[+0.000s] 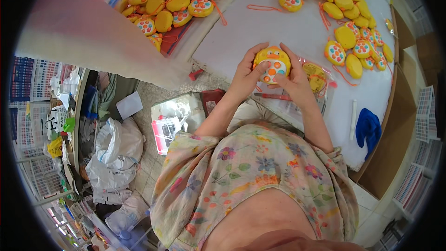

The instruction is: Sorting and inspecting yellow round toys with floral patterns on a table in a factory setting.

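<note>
A yellow chick-shaped button toy [273, 55] is held upright between my two hands above the white table [232, 37]. Its face and its white front with orange and blue buttons point toward me. My left hand [247, 75] grips the left side, thumb on the buttons. On the other side my right hand [296, 82] closes round the edge, its thumb near the lower buttons. Just beyond my right hand lies a clear plastic bag [318, 76] with something yellow in it. A thin red stick-like item [273, 96] rests under my hands.
Many matching toys [346, 37] with orange cords lie at the table's far right. Another heap [172, 0] is at the far left. A blue cloth-like item [368, 132] and a white stick [353, 118] lie at right. Cardboard [395, 144] borders the table; white bags [114, 158] stand on the left floor.
</note>
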The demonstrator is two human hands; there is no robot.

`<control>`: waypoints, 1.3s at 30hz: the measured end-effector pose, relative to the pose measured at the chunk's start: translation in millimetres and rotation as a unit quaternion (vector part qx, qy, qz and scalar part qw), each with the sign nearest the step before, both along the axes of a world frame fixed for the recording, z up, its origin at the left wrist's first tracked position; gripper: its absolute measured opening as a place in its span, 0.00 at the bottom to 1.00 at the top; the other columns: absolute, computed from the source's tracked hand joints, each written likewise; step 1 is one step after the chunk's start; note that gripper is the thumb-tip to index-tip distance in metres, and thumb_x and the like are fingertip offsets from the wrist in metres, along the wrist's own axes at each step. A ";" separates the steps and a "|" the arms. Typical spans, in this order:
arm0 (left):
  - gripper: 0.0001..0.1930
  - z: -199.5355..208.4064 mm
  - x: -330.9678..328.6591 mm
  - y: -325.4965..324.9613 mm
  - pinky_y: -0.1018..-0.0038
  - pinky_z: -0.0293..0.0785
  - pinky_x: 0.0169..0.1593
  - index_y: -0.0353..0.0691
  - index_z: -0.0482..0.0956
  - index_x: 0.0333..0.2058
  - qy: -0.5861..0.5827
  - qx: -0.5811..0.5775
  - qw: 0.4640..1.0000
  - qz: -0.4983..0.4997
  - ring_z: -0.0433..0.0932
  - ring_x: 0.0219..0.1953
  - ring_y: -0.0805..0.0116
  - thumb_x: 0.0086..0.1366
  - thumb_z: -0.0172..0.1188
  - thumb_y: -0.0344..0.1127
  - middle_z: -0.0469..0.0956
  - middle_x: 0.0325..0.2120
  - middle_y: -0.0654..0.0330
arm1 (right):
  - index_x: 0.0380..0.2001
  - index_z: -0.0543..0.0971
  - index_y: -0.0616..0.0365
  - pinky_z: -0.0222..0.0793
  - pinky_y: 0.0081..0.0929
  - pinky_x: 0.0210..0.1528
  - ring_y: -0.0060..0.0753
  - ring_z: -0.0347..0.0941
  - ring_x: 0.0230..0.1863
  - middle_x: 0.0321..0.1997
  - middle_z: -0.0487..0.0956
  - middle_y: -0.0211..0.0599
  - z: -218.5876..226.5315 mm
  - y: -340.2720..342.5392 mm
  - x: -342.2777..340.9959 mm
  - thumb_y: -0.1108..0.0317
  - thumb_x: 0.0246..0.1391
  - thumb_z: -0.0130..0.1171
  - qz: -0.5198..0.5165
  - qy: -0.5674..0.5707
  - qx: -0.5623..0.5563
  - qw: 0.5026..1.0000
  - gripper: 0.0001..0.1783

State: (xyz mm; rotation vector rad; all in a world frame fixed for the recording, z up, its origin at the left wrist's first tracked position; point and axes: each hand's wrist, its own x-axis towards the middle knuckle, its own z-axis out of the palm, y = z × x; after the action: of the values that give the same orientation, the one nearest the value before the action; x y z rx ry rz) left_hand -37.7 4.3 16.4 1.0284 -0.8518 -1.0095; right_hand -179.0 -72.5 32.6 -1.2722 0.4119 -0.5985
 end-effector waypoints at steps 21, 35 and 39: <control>0.41 0.4 3.0 2.7 0.75 0.66 0.54 0.41 0.49 0.64 -0.038 0.008 0.998 -0.049 0.67 0.51 0.71 0.56 0.65 0.33 0.65 0.50 0.57 | 0.60 0.59 0.55 0.79 0.30 0.34 0.29 0.72 0.47 0.54 0.67 0.38 -7.9 -5.7 1.1 0.58 0.61 0.45 0.015 -0.049 0.168 0.984 0.26; 0.17 -2.1 5.6 6.6 0.79 0.72 0.44 0.37 0.67 0.51 -0.027 0.057 0.998 0.014 0.72 0.42 0.76 0.66 0.51 0.36 0.72 0.44 0.62 | 0.55 0.64 0.58 0.79 0.25 0.34 0.24 0.72 0.44 0.47 0.71 0.34 -18.9 0.4 8.1 0.61 0.60 0.51 -0.011 0.006 -0.007 1.000 0.23; 0.17 -14.6 16.1 -6.6 0.79 0.72 0.44 0.37 0.67 0.51 -0.040 0.028 0.999 -0.002 0.72 0.43 0.76 0.66 0.52 0.36 0.72 0.44 0.61 | 0.54 0.65 0.58 0.79 0.27 0.34 0.26 0.71 0.48 0.48 0.71 0.34 -12.7 -11.4 10.2 0.61 0.60 0.51 -0.005 0.069 0.124 0.990 0.21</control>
State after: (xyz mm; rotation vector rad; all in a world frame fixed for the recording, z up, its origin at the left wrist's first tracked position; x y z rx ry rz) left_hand -21.6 -2.3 1.9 1.1217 -0.8954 -1.0056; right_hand -168.8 -83.9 19.9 -1.0772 0.5890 -0.4532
